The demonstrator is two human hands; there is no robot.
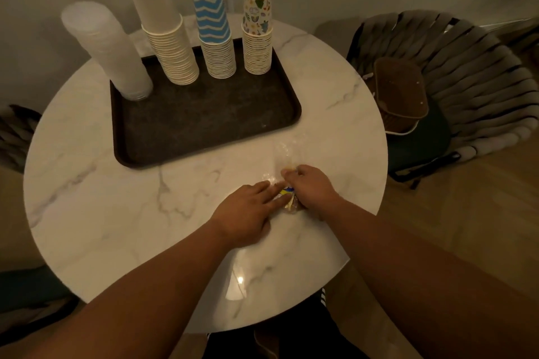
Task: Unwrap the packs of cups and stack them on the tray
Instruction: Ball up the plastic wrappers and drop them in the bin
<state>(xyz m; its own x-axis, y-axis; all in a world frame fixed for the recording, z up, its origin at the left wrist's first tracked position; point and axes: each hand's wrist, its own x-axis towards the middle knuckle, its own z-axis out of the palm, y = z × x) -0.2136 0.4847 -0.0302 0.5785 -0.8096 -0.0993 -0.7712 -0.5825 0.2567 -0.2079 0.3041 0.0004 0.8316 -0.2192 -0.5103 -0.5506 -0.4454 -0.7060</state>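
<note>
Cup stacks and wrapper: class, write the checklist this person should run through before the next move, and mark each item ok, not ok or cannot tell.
1. Four cup stacks upright on the tray: ok.
2. Free tray space in front of the stacks: ok.
3. Clear wrapper emptied of cups: ok, it lies flat on the table.
4. Left hand pressing the wrapper flat: ok.
5. Right hand gripping the wrapper: ok.
6. Any packs left to unwrap: cannot tell.
</note>
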